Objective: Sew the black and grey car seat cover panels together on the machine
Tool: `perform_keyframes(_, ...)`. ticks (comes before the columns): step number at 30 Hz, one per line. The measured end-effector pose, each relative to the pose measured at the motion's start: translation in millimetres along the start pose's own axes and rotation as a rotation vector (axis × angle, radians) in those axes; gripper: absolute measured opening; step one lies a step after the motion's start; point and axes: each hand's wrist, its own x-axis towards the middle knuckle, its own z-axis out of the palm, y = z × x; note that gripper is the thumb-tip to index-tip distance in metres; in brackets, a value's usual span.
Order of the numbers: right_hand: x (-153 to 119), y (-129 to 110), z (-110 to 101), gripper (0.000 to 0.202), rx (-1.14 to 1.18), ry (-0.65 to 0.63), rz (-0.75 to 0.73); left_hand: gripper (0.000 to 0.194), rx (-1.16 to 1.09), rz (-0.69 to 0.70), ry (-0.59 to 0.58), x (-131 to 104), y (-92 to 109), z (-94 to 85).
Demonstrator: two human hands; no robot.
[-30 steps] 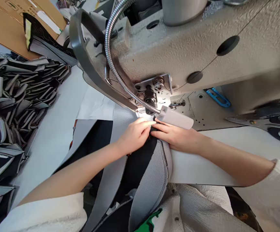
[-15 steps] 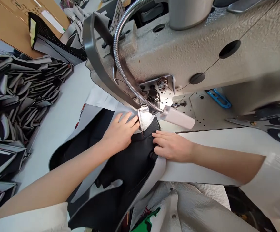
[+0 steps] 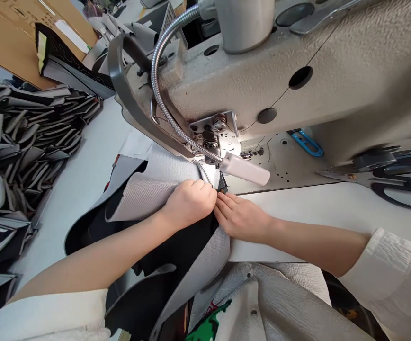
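Black and grey fabric (image 3: 166, 241) lies in front of the sewing machine (image 3: 198, 90), with its edge near the lit needle area. My left hand (image 3: 193, 201) is closed on the fabric, fingers curled, and a grey mesh flap (image 3: 143, 189) is folded up beside it. Close to it on the right, my right hand (image 3: 241, 215) has its fingers pressed together on the fabric's edge. The two hands nearly touch at the fingertips. A white lamp head (image 3: 246, 169) on a metal gooseneck hangs just above them.
Stacked grey and black pieces (image 3: 38, 137) fill the left of the white table (image 3: 92, 147). On the right lie large scissors (image 3: 379, 180) and a blue thread snipper (image 3: 307, 142). A cardboard box (image 3: 10, 33) stands at the back left.
My left hand has closed from spread fingers and moved toward my right hand. The grey mesh side of the fabric is now folded up. The whole view has shifted slightly.
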Motion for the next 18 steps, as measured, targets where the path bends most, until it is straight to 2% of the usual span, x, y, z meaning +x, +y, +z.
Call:
perform_keyframes(3,-1.6,-0.1,0.4,0.029,-0.021,0.023,0.013,0.021,-0.102,-0.156,-0.229,6.0,4.1,3.5)
perform_keyframes(6,-1.7,-3.1,0.6,0.031,-0.030,-0.013,0.043,0.034,-0.262,-0.307,-0.470,7.9,-2.6,5.9)
perform_keyframes(9,-1.7,-5.5,1.3,0.033,-0.027,-0.055,0.048,0.039,-0.443,-0.339,-0.604,12.9,-11.8,1.2)
perform_keyframes(13,-2.1,-3.0,3.0,0.034,-0.027,-0.080,0.057,0.035,-0.585,-0.320,-0.674,21.6,-16.7,-1.3)
perform_keyframes(18,3.5,6.4,7.4,0.036,-0.029,-0.128,0.048,0.035,-0.554,-0.343,-0.620,30.0,-14.2,6.3)
